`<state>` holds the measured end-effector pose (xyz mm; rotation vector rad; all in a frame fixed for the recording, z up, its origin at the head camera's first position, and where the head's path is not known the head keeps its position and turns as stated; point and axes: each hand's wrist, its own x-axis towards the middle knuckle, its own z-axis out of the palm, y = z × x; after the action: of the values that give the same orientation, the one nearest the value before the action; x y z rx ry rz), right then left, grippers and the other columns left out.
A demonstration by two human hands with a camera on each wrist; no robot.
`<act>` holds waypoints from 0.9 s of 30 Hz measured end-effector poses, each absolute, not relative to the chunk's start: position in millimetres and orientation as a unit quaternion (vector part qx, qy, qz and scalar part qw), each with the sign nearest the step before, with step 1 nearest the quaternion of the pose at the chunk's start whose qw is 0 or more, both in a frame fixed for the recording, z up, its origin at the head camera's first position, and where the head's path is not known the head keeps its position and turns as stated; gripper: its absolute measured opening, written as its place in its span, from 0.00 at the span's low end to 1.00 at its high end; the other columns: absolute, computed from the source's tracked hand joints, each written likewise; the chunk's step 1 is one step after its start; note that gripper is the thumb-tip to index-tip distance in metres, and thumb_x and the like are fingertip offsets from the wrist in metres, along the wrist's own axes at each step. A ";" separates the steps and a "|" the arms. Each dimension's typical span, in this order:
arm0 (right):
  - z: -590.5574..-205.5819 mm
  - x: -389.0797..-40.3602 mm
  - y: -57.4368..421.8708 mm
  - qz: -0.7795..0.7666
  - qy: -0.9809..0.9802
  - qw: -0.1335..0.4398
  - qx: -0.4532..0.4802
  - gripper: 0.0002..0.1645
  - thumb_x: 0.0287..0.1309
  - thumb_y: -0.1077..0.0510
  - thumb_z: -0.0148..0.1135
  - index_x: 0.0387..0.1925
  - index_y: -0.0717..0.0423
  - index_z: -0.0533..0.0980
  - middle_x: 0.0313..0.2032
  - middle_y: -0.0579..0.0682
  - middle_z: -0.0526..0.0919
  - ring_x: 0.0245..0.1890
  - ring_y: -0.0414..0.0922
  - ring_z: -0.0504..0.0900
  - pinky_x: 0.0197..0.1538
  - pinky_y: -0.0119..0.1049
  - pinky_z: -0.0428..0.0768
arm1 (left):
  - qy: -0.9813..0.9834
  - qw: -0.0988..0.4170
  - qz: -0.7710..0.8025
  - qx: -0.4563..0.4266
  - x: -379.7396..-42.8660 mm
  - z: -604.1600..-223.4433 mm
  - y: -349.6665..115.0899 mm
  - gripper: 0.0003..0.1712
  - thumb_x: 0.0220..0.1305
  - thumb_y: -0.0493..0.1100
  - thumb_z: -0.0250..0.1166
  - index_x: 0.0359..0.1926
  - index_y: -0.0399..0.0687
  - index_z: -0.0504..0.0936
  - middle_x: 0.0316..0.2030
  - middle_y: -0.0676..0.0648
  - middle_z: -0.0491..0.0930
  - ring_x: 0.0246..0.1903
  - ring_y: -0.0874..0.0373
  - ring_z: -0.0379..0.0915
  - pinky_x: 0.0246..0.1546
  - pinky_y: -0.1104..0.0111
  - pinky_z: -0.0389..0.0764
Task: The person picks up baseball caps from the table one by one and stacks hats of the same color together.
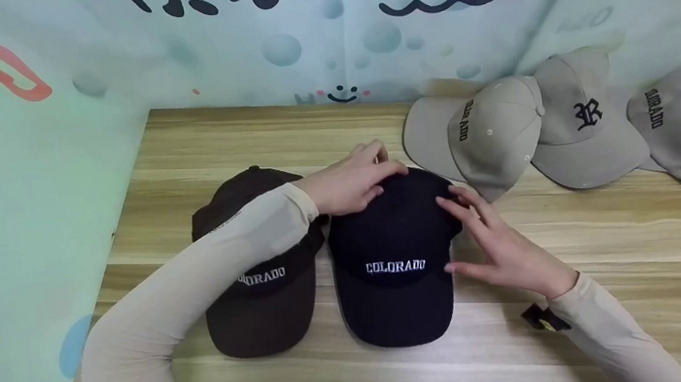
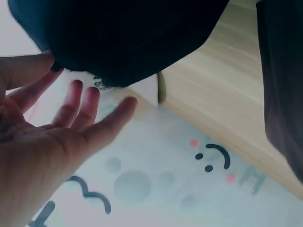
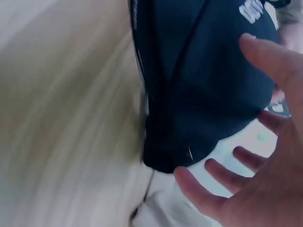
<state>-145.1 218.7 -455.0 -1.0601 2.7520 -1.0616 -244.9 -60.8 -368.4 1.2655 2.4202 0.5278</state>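
Beside the brown cap (image 1: 266, 327), the navy cap (image 1: 390, 230) is seemingly being straightened, pinched by the left hand (image 1: 346, 184), touched by the spread right hand (image 1: 504, 249); gentle release seems needed.

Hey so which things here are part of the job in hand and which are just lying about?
In the job:
near-black cap
left hand, at the cap's back
right hand, at its side

Probably just lying about:
brown cap, alongside
three grey caps, farther back, to the right
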 end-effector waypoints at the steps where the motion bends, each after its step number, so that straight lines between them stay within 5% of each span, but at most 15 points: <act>1: -457.3 -144.6 215.8 -0.340 0.873 -0.009 -0.349 0.63 0.45 0.49 0.77 0.75 0.52 0.49 0.73 0.60 0.46 0.71 0.55 0.50 0.66 0.44 0.61 | 0.857 0.177 0.181 0.448 -244.8 -366.2 -63.5 0.23 0.70 0.34 0.54 0.64 0.46 0.70 0.54 0.39 0.65 0.53 0.46 0.63 0.54 0.59 0.68; 6: -467.7 -139.7 201.5 -0.299 0.858 -0.084 -0.408 0.73 0.32 0.41 0.82 0.75 0.52 0.49 0.72 0.67 0.42 0.71 0.63 0.44 0.67 0.53 0.55 | 0.860 0.175 0.160 0.452 -245.8 -356.5 -83.3 0.24 0.69 0.36 0.56 0.65 0.44 0.69 0.59 0.40 0.67 0.57 0.45 0.64 0.56 0.55 0.68; 10: -468.0 -137.0 189.8 -0.259 0.870 -0.062 -0.416 0.70 0.32 0.36 0.79 0.75 0.44 0.52 0.74 0.62 0.39 0.72 0.63 0.40 0.63 0.65 0.55 | 0.866 0.164 0.176 0.439 -243.0 -352.1 -102.4 0.22 0.68 0.35 0.57 0.63 0.41 0.71 0.57 0.39 0.69 0.54 0.45 0.68 0.54 0.55 0.69; 27: -466.7 -143.8 157.9 -0.256 0.875 -0.004 -0.412 0.69 0.37 0.35 0.77 0.76 0.42 0.49 0.75 0.58 0.34 0.73 0.59 0.36 0.63 0.64 0.55 | 0.878 0.099 0.128 0.450 -213.6 -335.0 -112.1 0.18 0.69 0.37 0.57 0.58 0.42 0.75 0.56 0.38 0.70 0.56 0.43 0.66 0.52 0.48 0.69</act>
<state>-143.8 157.9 -466.7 -1.2973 2.7545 -0.8055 -213.6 -112.1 -335.0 1.3321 2.5965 0.3779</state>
